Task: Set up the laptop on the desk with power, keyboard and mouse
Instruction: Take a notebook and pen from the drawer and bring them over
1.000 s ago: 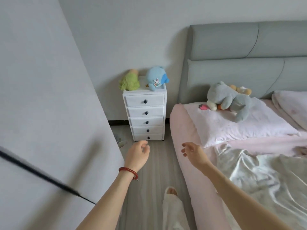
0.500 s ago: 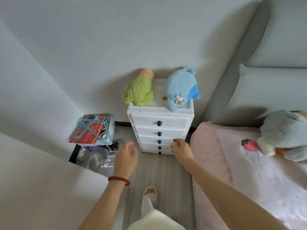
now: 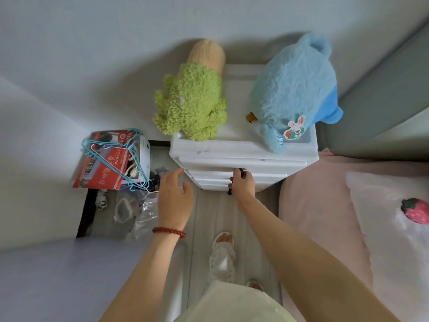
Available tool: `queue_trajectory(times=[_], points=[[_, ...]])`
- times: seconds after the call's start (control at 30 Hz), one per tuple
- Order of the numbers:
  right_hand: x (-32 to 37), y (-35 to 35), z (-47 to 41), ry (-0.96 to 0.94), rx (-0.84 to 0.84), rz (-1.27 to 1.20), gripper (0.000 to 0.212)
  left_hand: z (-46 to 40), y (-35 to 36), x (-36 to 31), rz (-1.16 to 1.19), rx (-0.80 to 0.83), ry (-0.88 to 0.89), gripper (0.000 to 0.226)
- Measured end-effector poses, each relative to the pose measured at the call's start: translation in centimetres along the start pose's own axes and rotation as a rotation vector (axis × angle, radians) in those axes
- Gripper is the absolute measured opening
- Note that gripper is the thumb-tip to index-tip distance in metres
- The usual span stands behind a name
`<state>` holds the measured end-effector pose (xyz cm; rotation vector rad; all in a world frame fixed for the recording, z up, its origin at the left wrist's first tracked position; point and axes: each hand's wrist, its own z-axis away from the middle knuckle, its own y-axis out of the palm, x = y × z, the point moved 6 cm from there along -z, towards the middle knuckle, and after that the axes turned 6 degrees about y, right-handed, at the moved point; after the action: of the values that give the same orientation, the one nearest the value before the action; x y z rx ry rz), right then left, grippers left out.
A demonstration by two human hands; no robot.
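A white chest of drawers (image 3: 243,152) stands against the wall beside the bed. My right hand (image 3: 241,183) is at its front, fingers closed around the small black knob (image 3: 241,170) of an upper drawer. My left hand (image 3: 174,201), with a red bead bracelet at the wrist, hovers open just left of the chest, holding nothing. No laptop, keyboard, mouse or power lead is in view.
A green plush toy (image 3: 192,101) and a blue plush toy (image 3: 294,89) sit on the chest. A red box with blue hangers (image 3: 109,159) and plastic bags (image 3: 139,212) lie on the floor at left. The pink bed (image 3: 325,205) is at right. White surface at lower left.
I have stepped up close to the chest and now look down on it. My right hand went from the lower drawers up to a drawer knob and closed on it.
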<state>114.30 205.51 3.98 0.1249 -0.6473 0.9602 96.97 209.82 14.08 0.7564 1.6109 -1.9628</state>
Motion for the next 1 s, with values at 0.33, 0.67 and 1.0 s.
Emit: queue_trajectory(times=[0.33, 0.67, 1.0], points=[[-5.1, -4.5, 6.0, 0.094, 0.131, 0.303, 0.028, 2.0, 4.3, -1.8, -0.516, 0.321, 0.337, 0.057], [0.9, -7.7, 9.5, -0.798, -0.179, 1.226, 0.038, 1.7, 5.9, -1.5, -0.509, 0.357, 0.416, 0.031], [-3.9, -8.2, 10.7, -0.688, -0.031, 1.233, 0.024, 7.5, 5.8, 2.6, -0.509, 0.542, 0.336, 0.032]])
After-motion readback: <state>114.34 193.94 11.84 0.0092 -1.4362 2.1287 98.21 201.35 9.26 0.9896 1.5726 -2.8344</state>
